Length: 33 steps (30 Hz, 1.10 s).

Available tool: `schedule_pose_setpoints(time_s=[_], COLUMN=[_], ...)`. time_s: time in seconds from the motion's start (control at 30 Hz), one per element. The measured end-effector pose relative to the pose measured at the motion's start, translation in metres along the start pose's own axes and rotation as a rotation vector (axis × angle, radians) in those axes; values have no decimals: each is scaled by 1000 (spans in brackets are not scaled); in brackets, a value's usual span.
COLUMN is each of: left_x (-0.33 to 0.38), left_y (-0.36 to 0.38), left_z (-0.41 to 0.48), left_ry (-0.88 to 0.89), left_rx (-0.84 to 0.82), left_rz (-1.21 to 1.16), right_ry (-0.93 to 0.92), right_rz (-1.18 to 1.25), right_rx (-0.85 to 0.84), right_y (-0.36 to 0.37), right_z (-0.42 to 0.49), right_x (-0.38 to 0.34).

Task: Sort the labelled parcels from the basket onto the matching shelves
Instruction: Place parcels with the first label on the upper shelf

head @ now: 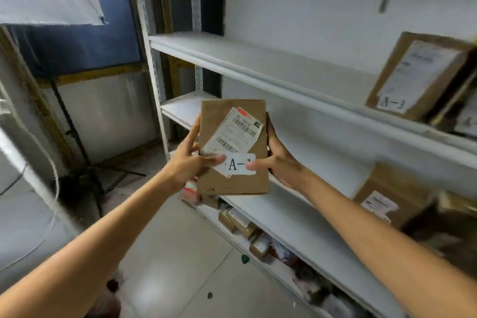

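Brown cardboard parcel [233, 147] held upright in mid-air before white metal shelving [284, 80] — shipping label [232, 134] and white "A-1" sticker [238, 165] face camera. Left hand [189, 162] grips left edge, thumb across sticker, fingers curled behind. Right hand [278, 160] grips right edge, thumb on sticker. Second "A-1" box [415, 75] leans on upper shelf, right — well apart. More parcels [392, 201] on lower shelves.

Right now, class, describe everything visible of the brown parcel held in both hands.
The brown parcel is a flat, brown-paper-looking packet, held upright before the shelves. A white shipping label with barcodes lies tilted on its face; a white sticker reading A-1 overlaps it below. The left hand grips its left edge, the right hand its right edge, both thumbs on the sticker.
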<state>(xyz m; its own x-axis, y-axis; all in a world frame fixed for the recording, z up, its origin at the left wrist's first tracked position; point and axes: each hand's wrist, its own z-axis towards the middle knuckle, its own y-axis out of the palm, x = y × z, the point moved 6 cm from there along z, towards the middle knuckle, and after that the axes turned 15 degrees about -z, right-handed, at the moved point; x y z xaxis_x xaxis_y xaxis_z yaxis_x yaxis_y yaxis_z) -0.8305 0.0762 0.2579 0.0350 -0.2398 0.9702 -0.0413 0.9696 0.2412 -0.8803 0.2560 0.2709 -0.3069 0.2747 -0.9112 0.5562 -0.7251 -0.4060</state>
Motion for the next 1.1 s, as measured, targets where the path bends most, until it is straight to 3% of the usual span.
schedule_pose_setpoints(time_s=[0.23,0.5,0.9,1.1], left_x=[-32,-45,94,122], left_y=[74,131,185,199], left_z=[21,37,162,214], left_ry=[-91,-92,223,324], left_rx=[-283,-461,-547,-545], left_rz=[-54,-95,-73,3], right_ry=[156,254,38,-28], right_rz=[6,9,-244,-294], right_rx=[322,487,664,677], right_y=[-37,-68,-207,-255], right_z=[-76,-122,-34,11], right_x=[28,32,-63,-68])
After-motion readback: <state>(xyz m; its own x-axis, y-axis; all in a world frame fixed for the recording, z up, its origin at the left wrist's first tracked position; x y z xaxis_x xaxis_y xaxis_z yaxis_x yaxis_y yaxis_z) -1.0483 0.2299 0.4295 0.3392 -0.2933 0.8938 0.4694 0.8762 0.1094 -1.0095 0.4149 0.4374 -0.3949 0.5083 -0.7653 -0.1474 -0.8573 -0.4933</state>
